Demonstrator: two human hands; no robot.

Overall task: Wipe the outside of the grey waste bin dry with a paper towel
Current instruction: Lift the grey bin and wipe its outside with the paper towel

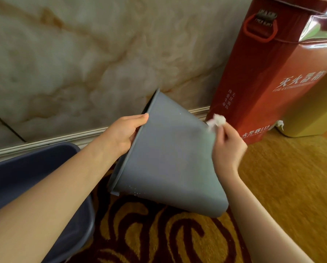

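Grey waste bin (pixel 168 154): smooth tapered plastic, tilted; left hand (pixel 124 132) grips rim, right hand (pixel 228 147) pinches crumpled paper towel (pixel 216 121) at base edge.

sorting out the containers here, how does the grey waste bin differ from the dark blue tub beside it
The grey waste bin is held tipped on its side in the air by the left hand; the dark blue tub sits on the floor, untouched. The bin is lighter grey and tapers toward its base; the tub is darker with a rounded rim. Both look like plain plastic.

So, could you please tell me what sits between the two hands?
The head view shows the grey bin, tipped sideways, between left hand and right hand.
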